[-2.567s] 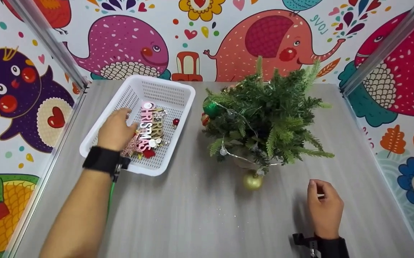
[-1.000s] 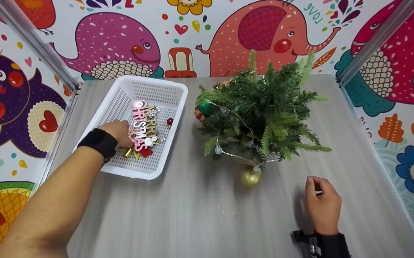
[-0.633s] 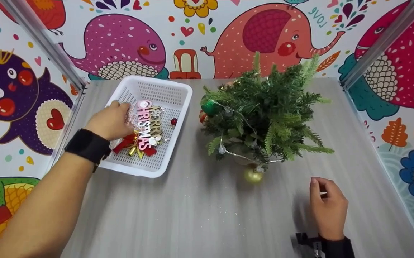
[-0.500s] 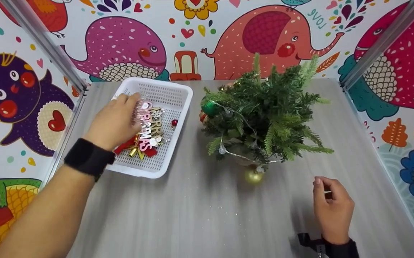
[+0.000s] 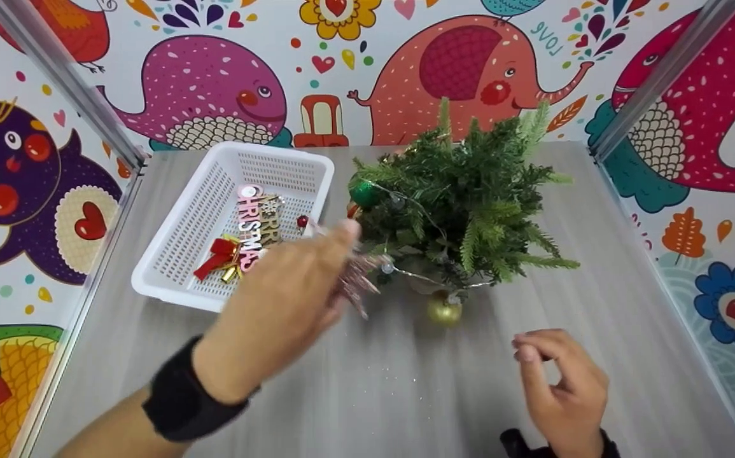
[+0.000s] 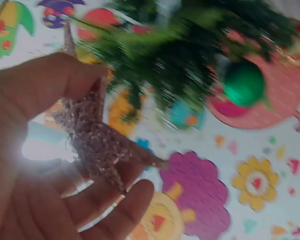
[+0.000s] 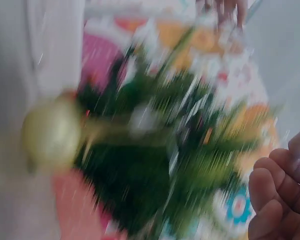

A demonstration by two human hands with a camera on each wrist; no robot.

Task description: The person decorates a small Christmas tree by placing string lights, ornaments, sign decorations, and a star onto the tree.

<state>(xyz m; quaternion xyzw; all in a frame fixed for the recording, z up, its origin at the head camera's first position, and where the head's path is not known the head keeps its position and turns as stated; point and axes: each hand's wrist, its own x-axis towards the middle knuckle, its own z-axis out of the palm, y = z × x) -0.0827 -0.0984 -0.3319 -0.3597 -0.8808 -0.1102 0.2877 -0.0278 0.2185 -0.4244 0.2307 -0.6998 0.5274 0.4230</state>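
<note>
My left hand point(image 5: 275, 308) is over the table just right of the white basket, pinching a rose-pink glitter star point(image 5: 356, 280). In the left wrist view the star point(image 6: 97, 140) lies between the thumb and the fingers, its points sticking out. My right hand point(image 5: 564, 385) hangs loosely curled near the front right and holds nothing. Between and beyond the hands stands a small artificial Christmas tree point(image 5: 462, 203), with a string of clear bulbs, a green ball point(image 5: 364, 193) and a gold ball point(image 5: 445, 312). The right wrist view is blurred.
The white perforated basket point(image 5: 141, 273) at the left holds a pink CHRISTMAS sign point(image 5: 248, 222), a gold MERRY sign point(image 5: 269, 222), a red bow point(image 5: 216, 257) and a small red ball point(image 5: 302, 221). Printed walls and metal posts point(image 5: 672, 76) enclose the table. Glitter specks dot its surface.
My left hand has taken the glitter star out of the basket and moved right, toward the tree. My right hand has shifted slightly left, its fingers spread a little more.
</note>
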